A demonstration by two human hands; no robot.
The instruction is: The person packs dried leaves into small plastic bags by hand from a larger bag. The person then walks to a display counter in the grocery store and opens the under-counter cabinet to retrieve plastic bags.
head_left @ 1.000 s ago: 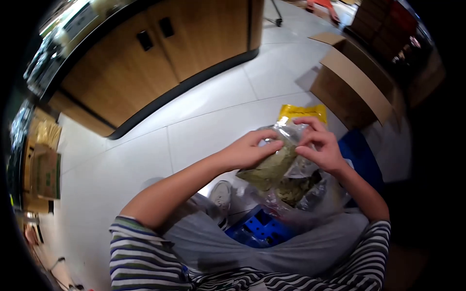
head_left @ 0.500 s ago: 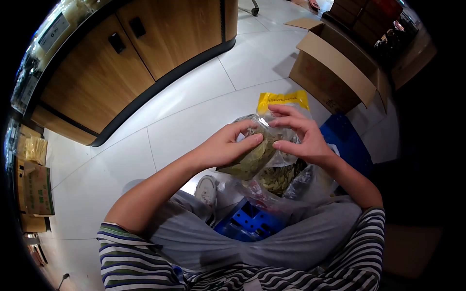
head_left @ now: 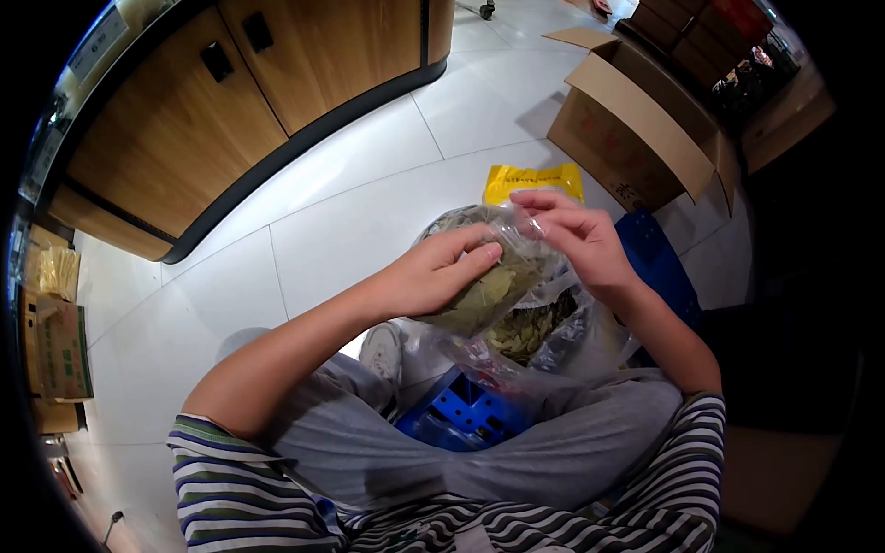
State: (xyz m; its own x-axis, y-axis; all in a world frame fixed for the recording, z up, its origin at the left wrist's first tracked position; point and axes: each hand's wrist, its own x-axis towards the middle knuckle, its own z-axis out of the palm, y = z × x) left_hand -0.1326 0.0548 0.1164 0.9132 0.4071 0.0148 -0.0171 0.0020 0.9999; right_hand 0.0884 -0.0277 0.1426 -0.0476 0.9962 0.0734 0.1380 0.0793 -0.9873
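A clear plastic bag of dried leaves (head_left: 493, 293), which look like bay leaves, is held up in front of my knees. My left hand (head_left: 446, 269) is closed around its left side, thumb on top. At the bag's gathered upper end, my right hand (head_left: 586, 241) pinches the thin plastic between thumb and fingers. Below and behind it, a larger open plastic bag (head_left: 576, 346) holds more dried leaves (head_left: 527, 334). Just beyond my right hand lies a yellow-topped package (head_left: 535, 180), partly hidden.
A blue perforated plastic crate (head_left: 470, 405) sits between my legs, and another blue piece (head_left: 656, 272) lies to the right. An open cardboard box (head_left: 636, 129) stands at the far right. Wooden cabinets (head_left: 175, 120) line the left. A carton (head_left: 63, 350) stands at the left edge.
My right fingers have gone from spread beside the bag to pinching its upper plastic. The bag has turned, showing a broader side. My view has shifted slightly.
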